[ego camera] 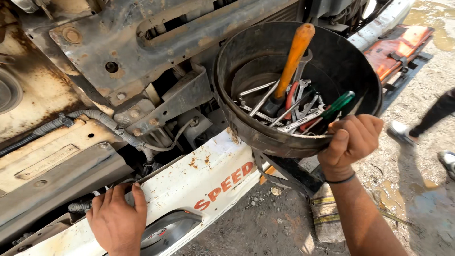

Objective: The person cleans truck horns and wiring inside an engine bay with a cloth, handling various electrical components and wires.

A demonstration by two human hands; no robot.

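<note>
My right hand (350,140) grips the near rim of a round black basin (237,118) tilted against the vehicle's front. Inside lie several wrenches (298,124), an orange-handled tool (294,54) standing upright and a green-handled tool (339,104). My left hand (117,218) rests flat on the top edge of the white, rust-spotted bumper (189,185), fingers spread, holding nothing.
Rusty frame members (142,33), a bracket (182,95) and a corrugated cable hose (90,116) fill the open engine bay above the bumper. An orange creeper board (400,47) lies at the upper right. Another person's legs and shoes (426,125) stand on the muddy ground at right.
</note>
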